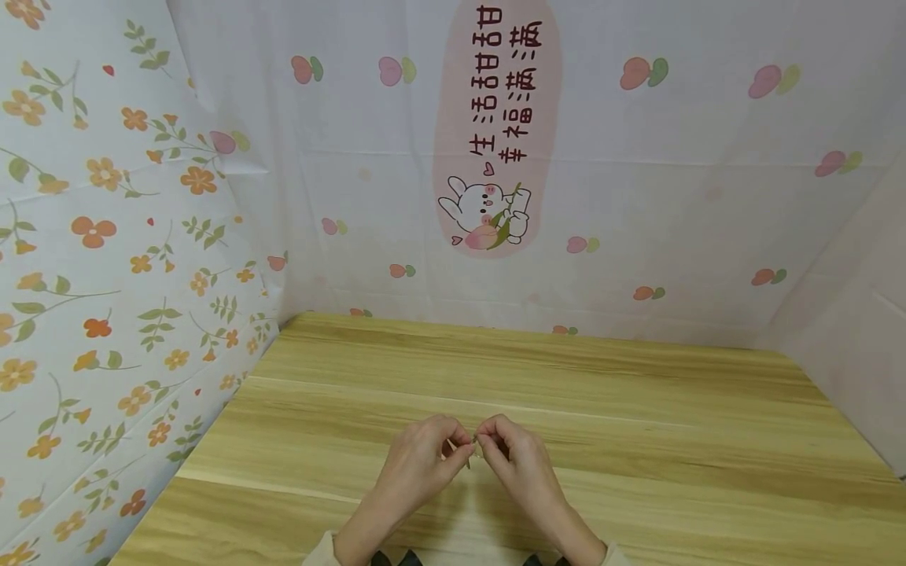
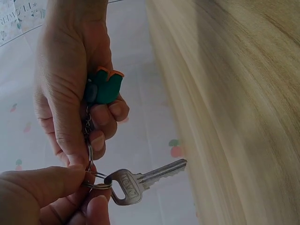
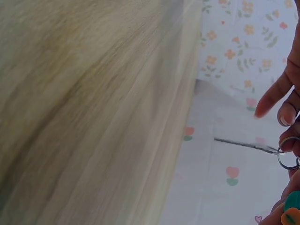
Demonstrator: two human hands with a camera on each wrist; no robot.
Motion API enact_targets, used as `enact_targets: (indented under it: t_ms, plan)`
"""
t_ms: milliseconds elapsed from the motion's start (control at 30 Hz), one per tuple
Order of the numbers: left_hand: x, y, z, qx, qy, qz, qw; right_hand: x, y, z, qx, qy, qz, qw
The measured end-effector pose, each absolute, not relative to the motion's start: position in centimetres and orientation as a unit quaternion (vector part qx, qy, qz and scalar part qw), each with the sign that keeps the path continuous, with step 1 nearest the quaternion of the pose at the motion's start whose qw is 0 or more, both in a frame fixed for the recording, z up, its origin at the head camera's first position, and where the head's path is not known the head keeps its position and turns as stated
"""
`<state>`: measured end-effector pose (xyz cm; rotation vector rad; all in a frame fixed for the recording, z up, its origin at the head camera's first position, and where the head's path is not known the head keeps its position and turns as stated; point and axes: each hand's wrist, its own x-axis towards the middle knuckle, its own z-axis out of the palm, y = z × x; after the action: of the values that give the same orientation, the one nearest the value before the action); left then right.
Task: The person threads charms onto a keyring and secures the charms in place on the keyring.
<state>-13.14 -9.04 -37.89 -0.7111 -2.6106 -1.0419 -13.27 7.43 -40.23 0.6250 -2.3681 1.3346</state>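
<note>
In the head view, my left hand [image 1: 426, 457] and right hand [image 1: 520, 460] meet fingertip to fingertip above the table. The left wrist view shows my left thumb and fingers pinching a metal key ring [image 2: 99, 176]. From the ring hangs a silver key [image 2: 129, 186], its blade pointing down to the table. My right hand [image 2: 65, 79] pinches the end of a short keychain [image 2: 87, 123] beside the ring. At the chain's other end, a green and orange charm [image 2: 105, 87] lies against the right fingers. In the right wrist view, the key [image 3: 246, 144] appears edge-on.
Under the hands is a wood-grain table [image 1: 637, 424]. A white printed cloth [image 1: 658, 196] stands behind it, and a flowered cloth [image 1: 106, 275] lines the left side. Another pale cloth [image 1: 859, 314] borders the right side.
</note>
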Motion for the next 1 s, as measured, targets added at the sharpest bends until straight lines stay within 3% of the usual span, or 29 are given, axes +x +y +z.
enact_targets:
  t_ms: [367, 700, 1000]
  plan:
    - [-12.92, -8.96, -38.03, -0.253, -0.888, -0.354, 0.150, -13.25, 7.51, -40.27, 0.193, -0.835, 0.492, 0.155]
    - [-12.80, -8.65, -37.73, -0.239, -0.900, -0.327, 0.158, -13.15, 7.43, -40.35, 0.233, -0.834, 0.461, 0.195]
    - [-12.71, -8.53, -37.83, -0.238, -0.899, -0.327, 0.168, -13.12, 7.51, -40.26, 0.202, -0.828, 0.497, 0.163]
